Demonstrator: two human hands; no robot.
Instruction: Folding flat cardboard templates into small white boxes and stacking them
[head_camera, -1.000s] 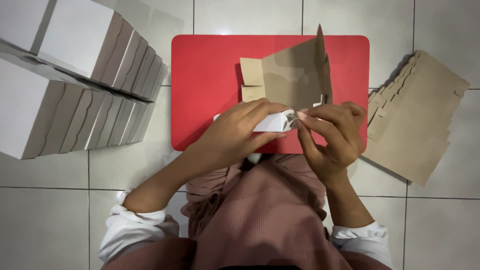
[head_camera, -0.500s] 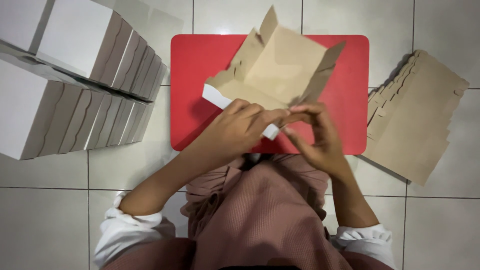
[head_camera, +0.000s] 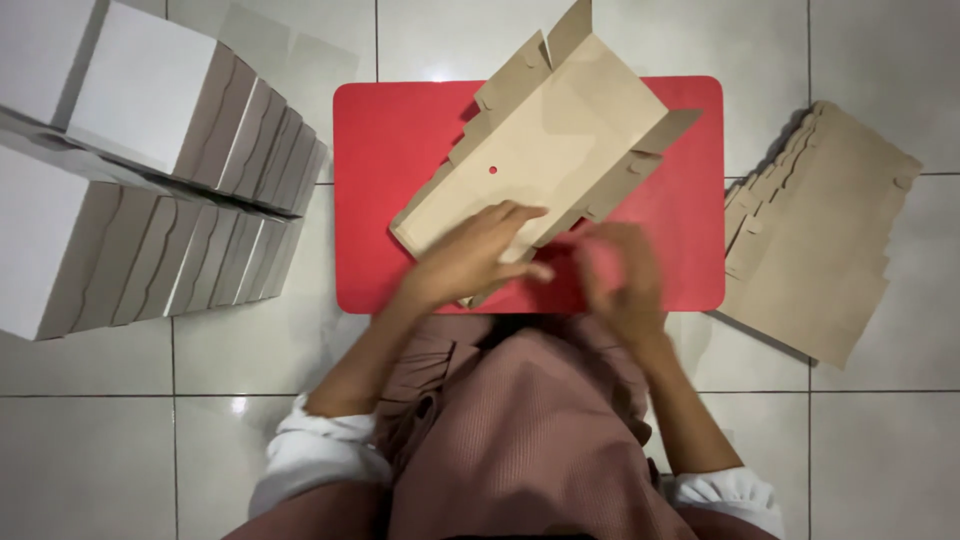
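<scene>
Box blank (head_camera: 545, 150), brown card, partly folded, lies slantwise on the red board (head_camera: 400, 200). Its long axis runs from about 7 o'clock near my hands up to 1 o'clock, where flaps stand past the board's far edge. One side wall is raised along the right edge.

My left hand (head_camera: 470, 260) lies on the blank's near corner, fingers spread fairly flat and pointing to 2 o'clock, pressing the card rather than closing round it. From this hand the body of the blank stretches away at 1 o'clock.

My right hand (head_camera: 615, 275) is blurred. It sits just beside the blank's near right edge, at 3 o'clock from my left hand, fingers curled; I cannot tell whether it grips anything.

Board rests on a pale tiled floor (head_camera: 880, 60), straight ahead of my lap. At 3 o'clock of the board, a stack of flat blanks (head_camera: 820, 230) on the tiles. At 9 to 10 o'clock, rows of finished white boxes (head_camera: 150, 180), packed side by side.
</scene>
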